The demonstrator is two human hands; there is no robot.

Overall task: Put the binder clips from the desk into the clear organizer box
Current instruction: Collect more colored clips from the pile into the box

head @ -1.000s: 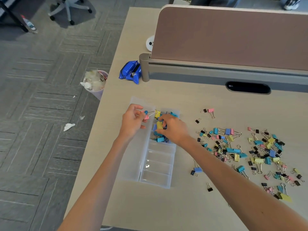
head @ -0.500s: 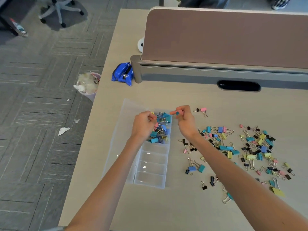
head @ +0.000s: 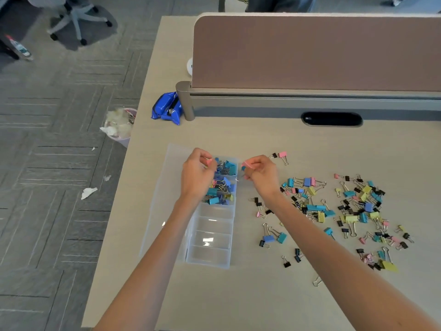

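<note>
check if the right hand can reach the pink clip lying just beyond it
Probably yes: the pink clip lies on open desk right beside the right hand, nothing between them. But its fingers already pinch other clips, so it would likely drop those in the box first.

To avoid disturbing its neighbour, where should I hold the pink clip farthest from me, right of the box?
Probably pinch the pink clip by its wire handles, coming from the near side. They point toward you with bare desk around them, while a small black clip lies close at the body's left.
</note>
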